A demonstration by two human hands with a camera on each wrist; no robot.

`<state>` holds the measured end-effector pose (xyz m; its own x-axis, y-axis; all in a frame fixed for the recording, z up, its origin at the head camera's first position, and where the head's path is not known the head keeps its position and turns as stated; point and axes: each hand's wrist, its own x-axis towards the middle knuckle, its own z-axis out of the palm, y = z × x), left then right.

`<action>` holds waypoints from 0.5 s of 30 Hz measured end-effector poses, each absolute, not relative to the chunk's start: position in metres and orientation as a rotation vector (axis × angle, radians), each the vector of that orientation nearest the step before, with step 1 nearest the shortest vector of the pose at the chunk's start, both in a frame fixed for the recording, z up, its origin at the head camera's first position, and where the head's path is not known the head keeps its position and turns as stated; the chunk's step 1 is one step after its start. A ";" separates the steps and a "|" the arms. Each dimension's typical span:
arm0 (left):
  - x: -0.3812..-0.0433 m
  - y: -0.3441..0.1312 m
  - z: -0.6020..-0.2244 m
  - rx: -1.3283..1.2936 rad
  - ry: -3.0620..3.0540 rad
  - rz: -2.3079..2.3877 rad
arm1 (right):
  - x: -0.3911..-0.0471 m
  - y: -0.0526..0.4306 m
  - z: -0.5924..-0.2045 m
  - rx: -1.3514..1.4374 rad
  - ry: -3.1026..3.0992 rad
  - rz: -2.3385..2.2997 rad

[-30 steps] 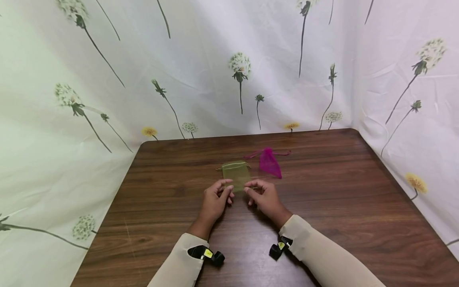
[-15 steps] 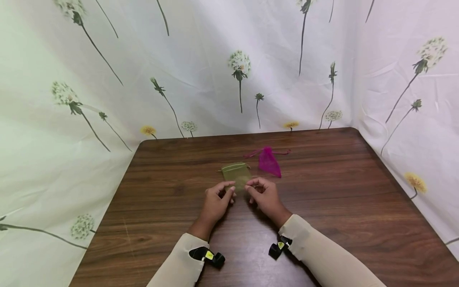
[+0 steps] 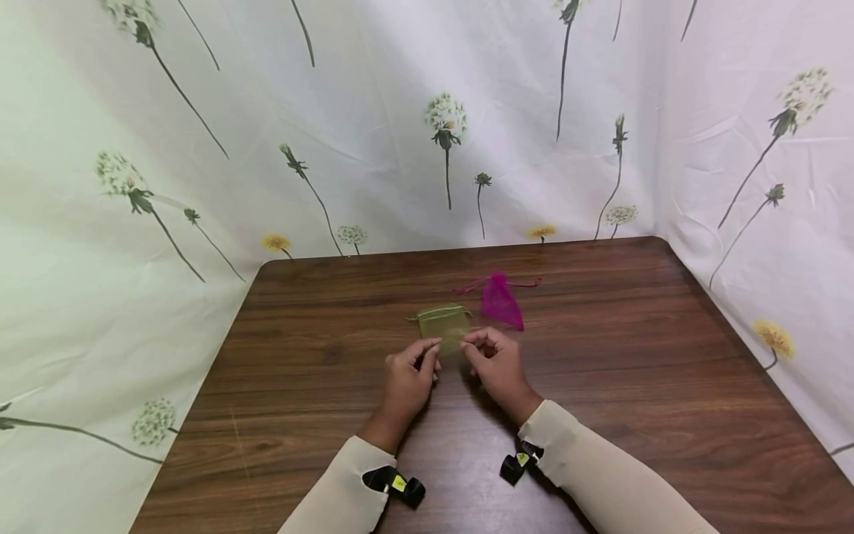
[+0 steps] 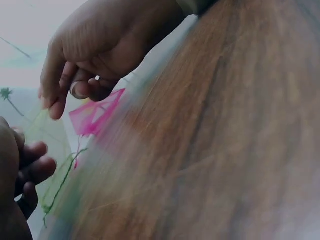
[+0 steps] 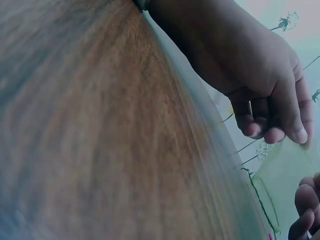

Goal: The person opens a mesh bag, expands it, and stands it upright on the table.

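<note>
A sheer green drawstring organza pouch (image 3: 445,323) is stretched between both hands, its corded mouth at the far end. My left hand (image 3: 407,380) pinches its near left corner between thumb and index finger. The near right corner is pinched the same way by my right hand (image 3: 497,368). In the left wrist view, my right hand (image 4: 102,45) shows at the top and my left fingers at the left edge. My left hand (image 5: 250,60) fills the upper right of the right wrist view, its thumb on the pouch (image 5: 282,175).
A magenta drawstring pouch (image 3: 502,305), gathered at its neck, lies just beyond the green one to the right. The brown wood-grain table (image 3: 307,415) ends at a white dandelion-print cloth (image 3: 400,148) behind and at both sides. Black wrist straps sit over the beige sleeves.
Both hands have shifted slightly right, and the green pouch has moved right with them. The left forearm has swung a little right. The magenta pouch stays in place.
</note>
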<state>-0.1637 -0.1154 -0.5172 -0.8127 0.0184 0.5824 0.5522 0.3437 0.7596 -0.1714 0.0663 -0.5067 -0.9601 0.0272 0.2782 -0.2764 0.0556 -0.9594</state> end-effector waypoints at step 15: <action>-0.162 -0.115 -0.517 -0.532 -2.180 -1.183 | -0.171 0.067 -0.508 0.336 -2.161 1.931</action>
<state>-0.1623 -0.1151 -0.5172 -0.7421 0.0629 0.6673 0.5937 0.5237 0.6109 -0.1706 0.0670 -0.5080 -0.9488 -0.0213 0.3152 -0.3156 0.1088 -0.9426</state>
